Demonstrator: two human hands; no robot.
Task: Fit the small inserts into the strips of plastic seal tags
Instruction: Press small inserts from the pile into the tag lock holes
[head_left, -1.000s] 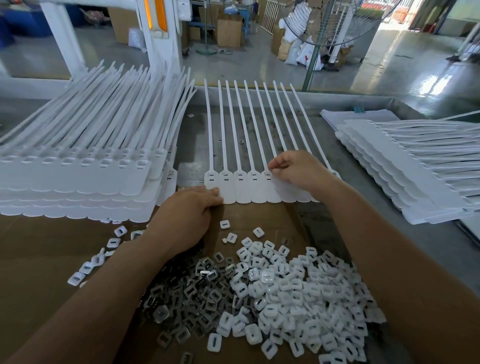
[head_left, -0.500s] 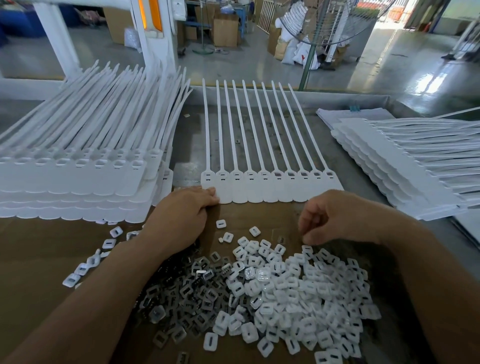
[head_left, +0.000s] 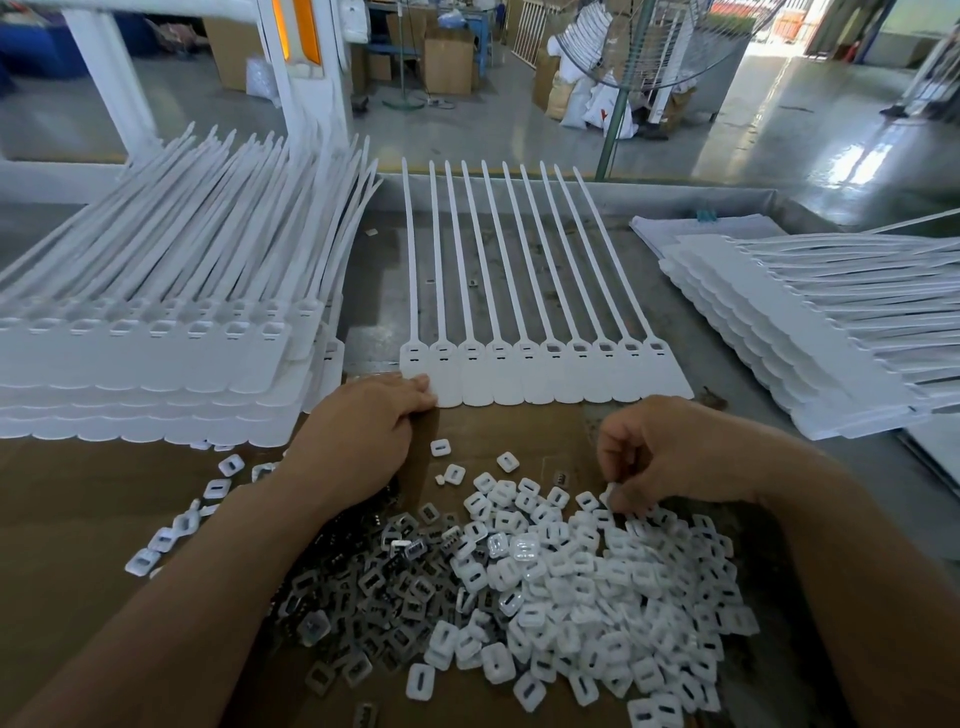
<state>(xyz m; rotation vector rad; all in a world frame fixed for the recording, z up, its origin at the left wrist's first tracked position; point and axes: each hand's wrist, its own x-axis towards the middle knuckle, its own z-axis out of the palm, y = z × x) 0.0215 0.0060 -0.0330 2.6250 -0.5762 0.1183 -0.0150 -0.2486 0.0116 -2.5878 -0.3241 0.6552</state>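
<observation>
Holds down the near left corner of the strip of seal tags (head_left: 545, 376) on the grey bench (head_left: 384, 260) with the left hand (head_left: 363, 431), fingers straight and together. Pinches one white insert (head_left: 612, 491) with the right hand (head_left: 670, 452), fingertips curled, over the pile of inserts (head_left: 597, 587) on brown cardboard (head_left: 78, 519). Faces a glossy floor (head_left: 779, 135), boxes (head_left: 449, 60), a fan (head_left: 615, 119).

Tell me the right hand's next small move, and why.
Probably lift the right hand and carry its pinched white insert up to a dark, seemingly empty socket on the strip; the left hand rests on that strip's near-left corner.
</observation>
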